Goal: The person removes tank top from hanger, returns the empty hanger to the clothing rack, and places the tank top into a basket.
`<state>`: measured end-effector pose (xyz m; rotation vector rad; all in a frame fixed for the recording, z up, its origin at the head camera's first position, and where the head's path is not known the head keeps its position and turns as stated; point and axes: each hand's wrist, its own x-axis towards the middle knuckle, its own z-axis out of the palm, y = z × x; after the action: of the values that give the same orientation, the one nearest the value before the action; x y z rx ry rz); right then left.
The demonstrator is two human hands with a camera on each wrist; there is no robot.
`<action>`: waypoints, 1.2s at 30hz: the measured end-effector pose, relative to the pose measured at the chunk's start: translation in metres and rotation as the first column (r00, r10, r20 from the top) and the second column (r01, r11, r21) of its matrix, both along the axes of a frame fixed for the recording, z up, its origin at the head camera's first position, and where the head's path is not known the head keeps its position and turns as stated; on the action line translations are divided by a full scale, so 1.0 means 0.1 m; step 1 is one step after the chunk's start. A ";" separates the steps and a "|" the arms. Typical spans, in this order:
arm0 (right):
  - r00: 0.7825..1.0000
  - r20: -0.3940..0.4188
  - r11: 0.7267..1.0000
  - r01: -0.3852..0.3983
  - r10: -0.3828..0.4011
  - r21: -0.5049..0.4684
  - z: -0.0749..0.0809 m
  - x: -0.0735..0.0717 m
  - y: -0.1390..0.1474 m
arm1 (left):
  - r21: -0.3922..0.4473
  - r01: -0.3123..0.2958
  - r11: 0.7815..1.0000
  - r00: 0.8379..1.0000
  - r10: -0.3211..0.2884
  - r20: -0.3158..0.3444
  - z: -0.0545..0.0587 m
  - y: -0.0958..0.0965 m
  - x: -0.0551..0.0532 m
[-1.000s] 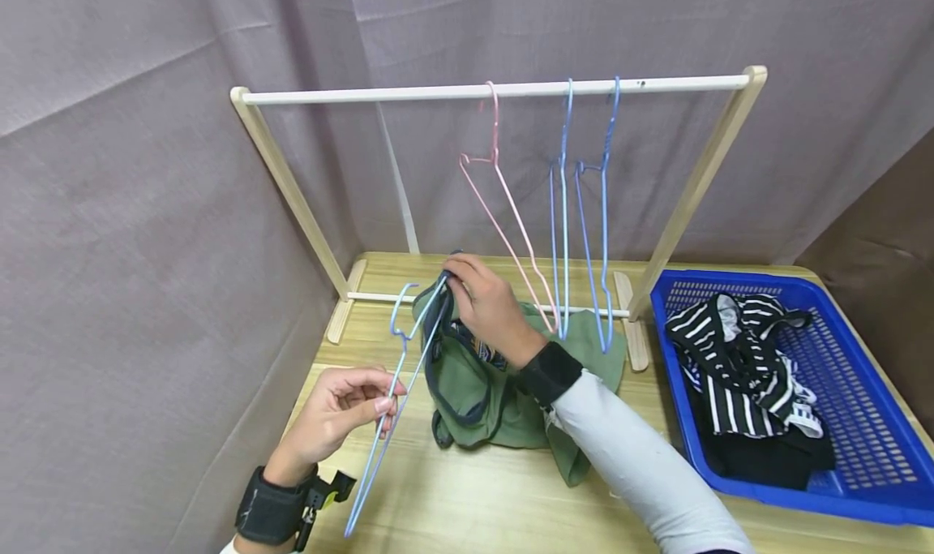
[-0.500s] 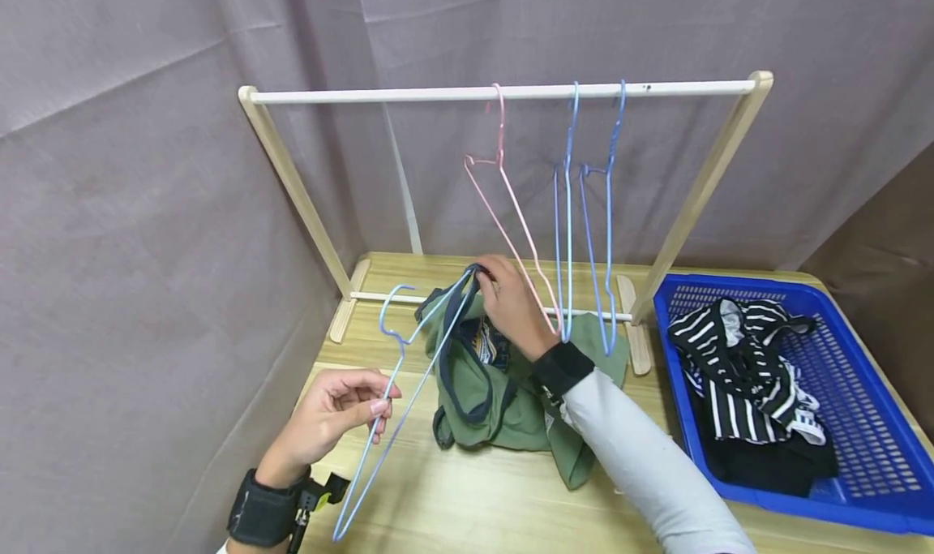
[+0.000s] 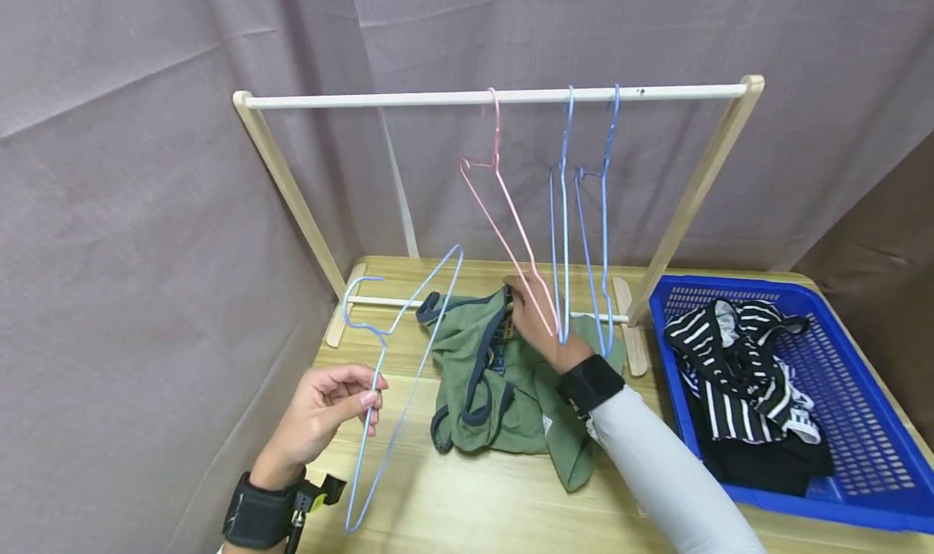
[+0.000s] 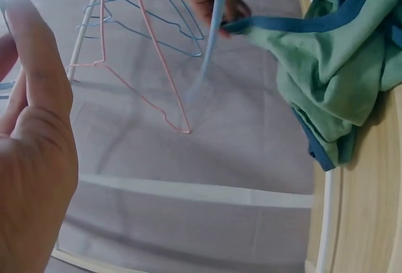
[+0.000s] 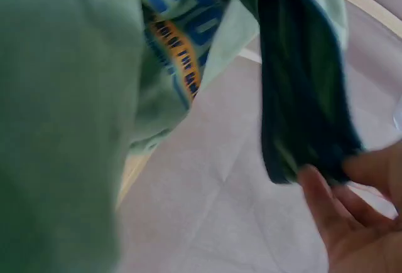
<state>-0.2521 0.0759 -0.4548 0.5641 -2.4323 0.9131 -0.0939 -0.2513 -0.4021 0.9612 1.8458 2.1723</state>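
Observation:
My left hand [image 3: 321, 420] pinches a light blue wire clothes hanger [image 3: 379, 365] by one side, its hook pointing up and its long bottom bar slanting. Right of it, a green tank top [image 3: 460, 351] with navy trim lies crumpled on the table. My right hand [image 3: 543, 319] holds the top's navy-edged strap, partly behind a pink hanger. In the right wrist view, thumb and fingers [image 5: 320, 191] pinch the strap's end [image 5: 308, 110], and printed lettering shows inside the top. The held hanger's upper end stands apart from the cloth in the head view.
A rack with a white rail [image 3: 365, 100] and wooden posts stands at the back. From it hang a pink hanger [image 3: 514, 213] and two blue hangers [image 3: 605, 221]. A blue basket [image 3: 868, 424] at the right holds black and striped clothes [image 3: 737, 367].
My right hand has moved right with the strap, and the hanger's end, earlier in the strap, is now out of it. The hanger has turned to show more of its frame.

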 end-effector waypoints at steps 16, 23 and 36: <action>0.950 0.279 0.863 -0.254 0.138 0.437 -0.56 0.42 0.27 | 0.132 -0.102 0.986 0.993 0.094 0.065 -0.12 0.05 -0.14; 0.952 0.263 0.846 -0.268 0.159 0.460 -0.61 0.42 0.28 | 0.127 -0.110 0.986 0.993 0.104 0.059 -0.14 0.07 -0.16; 0.940 0.323 0.861 -0.255 0.114 0.439 -0.62 0.45 0.31 | 0.147 -0.108 0.983 0.992 0.097 0.076 -0.17 0.16 -0.19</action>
<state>-0.2072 0.1069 -0.5173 0.9099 -2.9328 0.4771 -0.1132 -0.2354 -0.4187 0.8221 1.7586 2.4030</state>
